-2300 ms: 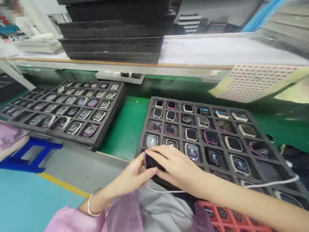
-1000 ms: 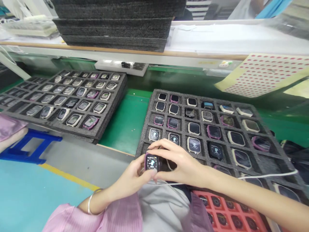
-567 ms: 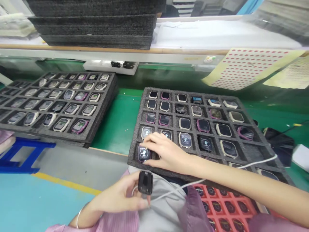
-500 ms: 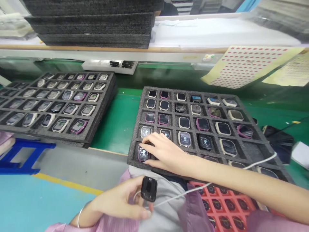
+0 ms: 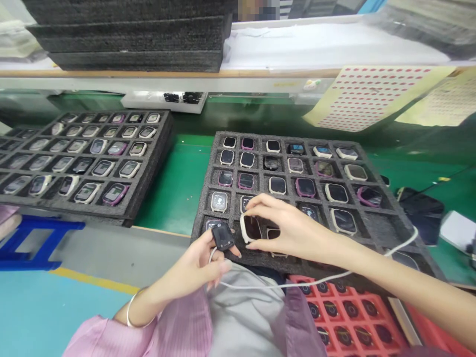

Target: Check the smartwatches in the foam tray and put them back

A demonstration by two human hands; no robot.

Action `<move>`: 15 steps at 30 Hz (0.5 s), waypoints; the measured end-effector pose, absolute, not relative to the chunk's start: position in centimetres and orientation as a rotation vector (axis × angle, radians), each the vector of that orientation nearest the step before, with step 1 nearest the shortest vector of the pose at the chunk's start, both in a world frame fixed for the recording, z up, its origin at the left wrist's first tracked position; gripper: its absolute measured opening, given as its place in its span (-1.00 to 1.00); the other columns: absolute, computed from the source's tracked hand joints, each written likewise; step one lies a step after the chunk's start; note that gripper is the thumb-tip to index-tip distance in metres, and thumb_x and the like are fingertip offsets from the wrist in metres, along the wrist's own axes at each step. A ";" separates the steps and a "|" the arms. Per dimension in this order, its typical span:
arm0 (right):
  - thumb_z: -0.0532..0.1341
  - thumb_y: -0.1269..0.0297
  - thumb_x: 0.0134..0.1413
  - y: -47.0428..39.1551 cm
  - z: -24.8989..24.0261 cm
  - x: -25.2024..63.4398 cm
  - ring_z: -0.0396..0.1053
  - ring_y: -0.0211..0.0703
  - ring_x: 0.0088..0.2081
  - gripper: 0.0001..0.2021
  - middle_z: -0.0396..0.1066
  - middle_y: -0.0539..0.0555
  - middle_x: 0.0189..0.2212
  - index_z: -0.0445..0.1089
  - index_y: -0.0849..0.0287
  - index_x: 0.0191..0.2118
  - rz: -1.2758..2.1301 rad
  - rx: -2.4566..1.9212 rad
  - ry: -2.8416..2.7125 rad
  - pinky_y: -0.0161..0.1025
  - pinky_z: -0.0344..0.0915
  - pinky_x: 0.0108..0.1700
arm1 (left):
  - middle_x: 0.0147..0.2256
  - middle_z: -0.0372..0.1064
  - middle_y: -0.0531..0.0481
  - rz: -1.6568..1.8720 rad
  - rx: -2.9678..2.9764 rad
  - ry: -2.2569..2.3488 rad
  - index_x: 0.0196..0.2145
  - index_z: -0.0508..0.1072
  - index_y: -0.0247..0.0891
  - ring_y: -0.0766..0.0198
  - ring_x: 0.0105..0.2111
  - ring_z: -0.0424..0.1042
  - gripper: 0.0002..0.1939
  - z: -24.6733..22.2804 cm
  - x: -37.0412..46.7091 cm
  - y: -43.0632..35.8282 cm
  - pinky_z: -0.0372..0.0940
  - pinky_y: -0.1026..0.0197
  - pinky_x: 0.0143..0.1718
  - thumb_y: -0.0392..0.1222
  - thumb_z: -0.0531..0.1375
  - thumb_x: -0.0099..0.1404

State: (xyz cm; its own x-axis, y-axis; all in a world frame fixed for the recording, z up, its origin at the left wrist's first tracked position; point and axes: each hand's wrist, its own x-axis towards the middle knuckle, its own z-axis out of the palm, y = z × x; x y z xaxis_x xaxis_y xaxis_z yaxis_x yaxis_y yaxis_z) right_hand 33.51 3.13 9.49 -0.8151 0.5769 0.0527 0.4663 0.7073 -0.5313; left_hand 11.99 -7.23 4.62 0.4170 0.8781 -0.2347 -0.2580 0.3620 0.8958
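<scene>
My left hand [image 5: 204, 263] holds a small black device [image 5: 223, 236] with a white cable [image 5: 275, 286], in front of the near left corner of the right-hand foam tray [image 5: 203, 210]. Between the thumb and fingers of my right hand [image 5: 282, 223] is a smartwatch with a pale frame and dark screen [image 5: 252, 229], tilted over the tray's nearest row. Around it, watches with pale, purple and black frames sit in the compartments. A lit watch [image 5: 219, 202] lies just behind my left hand. Part of the near row is hidden beneath my right hand and forearm.
A second foam tray of watches [image 5: 143, 191] stands at the left. Red trays with round dark parts [image 5: 366, 292] are at the near right. Black foam sheets [image 5: 134, 58] rest on the shelf above; dotted paper [image 5: 375, 96] hangs from its edge. A blue frame [image 5: 37, 243] stands left.
My right hand has left the purple watch in the near left corner, moved right and taken hold of the pale-framed watch. My left hand has moved up towards the tray with the black device.
</scene>
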 end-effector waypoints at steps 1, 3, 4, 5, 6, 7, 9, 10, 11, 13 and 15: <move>0.37 0.20 -0.03 3.1 9.7 33.5 0.36 -0.03 -0.11 -0.64 0.34 0.13 -0.11 0.39 0.18 -0.10 0.792 -0.827 -2.618 -0.12 0.34 -0.08 | -0.29 0.33 -0.01 0.833 0.898 0.828 -0.08 0.28 -0.24 0.54 -0.64 0.20 -0.63 4.7 12.2 -7.1 0.13 0.41 -0.65 -0.08 0.26 0.23; 0.36 0.21 -0.02 2.5 9.9 33.4 0.36 -0.03 -0.08 -0.64 0.36 0.13 -0.11 0.37 0.16 -0.08 0.802 -0.764 -2.563 -0.12 0.33 -0.05 | -0.41 0.28 0.08 0.795 0.893 0.823 -0.04 0.28 -0.26 0.54 -0.66 0.18 -0.59 4.7 12.6 -7.0 0.13 0.42 -0.65 -0.10 0.28 0.21; 0.35 0.23 -0.01 2.1 9.8 33.2 0.36 -0.02 -0.07 -0.65 0.37 0.13 -0.11 0.37 0.15 -0.09 0.777 -0.725 -2.581 -0.10 0.33 -0.05 | -0.45 0.25 0.11 0.777 0.896 0.826 -0.01 0.27 -0.26 0.54 -0.67 0.17 -0.56 4.6 12.8 -7.0 0.12 0.42 -0.66 -0.11 0.29 0.20; 0.35 0.26 0.00 1.7 9.7 33.0 0.36 -0.01 -0.08 -0.67 0.38 0.14 -0.11 0.36 0.16 -0.09 0.732 -0.695 -2.614 -0.09 0.32 -0.06 | -0.46 0.23 0.13 0.765 0.903 0.837 0.01 0.27 -0.26 0.54 -0.67 0.16 -0.52 4.6 13.0 -6.9 0.10 0.43 -0.67 -0.12 0.30 0.19; 0.33 0.28 0.01 1.3 9.6 32.8 0.35 0.00 -0.09 -0.69 0.39 0.15 -0.12 0.36 0.18 -0.09 0.667 -0.677 -2.649 -0.07 0.32 -0.07 | -0.44 0.24 0.12 0.759 0.913 0.855 0.03 0.26 -0.25 0.55 -0.67 0.15 -0.50 4.6 13.3 -6.9 0.08 0.43 -0.68 -0.11 0.31 0.18; 0.32 0.31 0.03 0.9 9.3 32.6 0.35 0.01 -0.10 -0.71 0.40 0.17 -0.13 0.36 0.20 -0.09 0.597 -0.666 -2.680 -0.05 0.31 -0.08 | -0.42 0.25 0.11 0.760 0.923 0.879 0.04 0.26 -0.23 0.56 -0.67 0.14 -0.48 4.6 13.5 -6.9 0.06 0.44 -0.69 -0.09 0.31 0.18; 0.29 0.34 0.07 0.4 8.8 32.3 0.35 0.03 -0.13 -0.75 0.42 0.19 -0.15 0.37 0.23 -0.11 0.476 -0.655 -2.720 -0.02 0.30 -0.10 | -0.40 0.27 0.09 0.759 0.951 0.920 0.03 0.27 -0.23 0.56 -0.68 0.13 -0.49 4.7 14.0 -6.8 0.04 0.43 -0.70 -0.05 0.29 0.19; 0.28 0.34 0.08 0.2 8.5 32.2 0.35 0.04 -0.14 -0.77 0.42 0.20 -0.16 0.37 0.24 -0.12 0.438 -0.647 -2.730 -0.02 0.30 -0.11 | -0.43 0.27 0.11 0.765 0.966 0.934 0.01 0.28 -0.24 0.56 -0.69 0.12 -0.53 4.7 14.2 -6.8 0.03 0.43 -0.70 -0.04 0.28 0.20; 0.27 0.34 0.09 0.1 8.3 32.1 0.35 0.04 -0.15 -0.78 0.43 0.20 -0.16 0.38 0.25 -0.12 0.417 -0.639 -2.736 -0.02 0.29 -0.11 | -0.48 0.25 0.14 0.767 0.976 0.948 -0.02 0.29 -0.26 0.56 -0.70 0.10 -0.56 4.7 14.4 -6.8 0.02 0.42 -0.71 -0.02 0.26 0.23; 0.28 0.30 0.10 0.1 7.9 32.1 0.35 0.04 -0.16 -0.77 0.43 0.21 -0.18 0.38 0.27 -0.13 0.419 -0.629 -2.730 -0.02 0.30 -0.12 | -0.60 0.14 0.22 0.770 0.984 0.969 -0.08 0.29 -0.28 0.55 -0.75 0.04 -0.64 4.7 14.8 -6.8 -0.03 0.42 -0.73 -0.01 0.20 0.28; 0.30 0.27 0.09 0.2 7.8 32.1 0.36 0.05 -0.17 -0.72 0.44 0.21 -0.19 0.38 0.30 -0.11 0.453 -0.639 -2.720 -0.01 0.30 -0.11 | -0.66 0.06 0.26 0.788 0.977 1.009 -0.13 0.31 -0.28 0.53 -0.76 -0.02 -0.71 4.6 15.0 -6.8 -0.09 0.41 -0.73 -0.02 0.15 0.31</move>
State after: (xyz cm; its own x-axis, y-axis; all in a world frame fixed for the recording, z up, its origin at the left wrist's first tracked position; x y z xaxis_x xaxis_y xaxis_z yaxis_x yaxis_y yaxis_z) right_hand 32.09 0.15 7.76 -0.8524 0.4726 0.2238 0.3744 0.8504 -0.3696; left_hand 15.02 -6.76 4.62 0.3430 0.8842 -0.3172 -0.0940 0.3683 0.9249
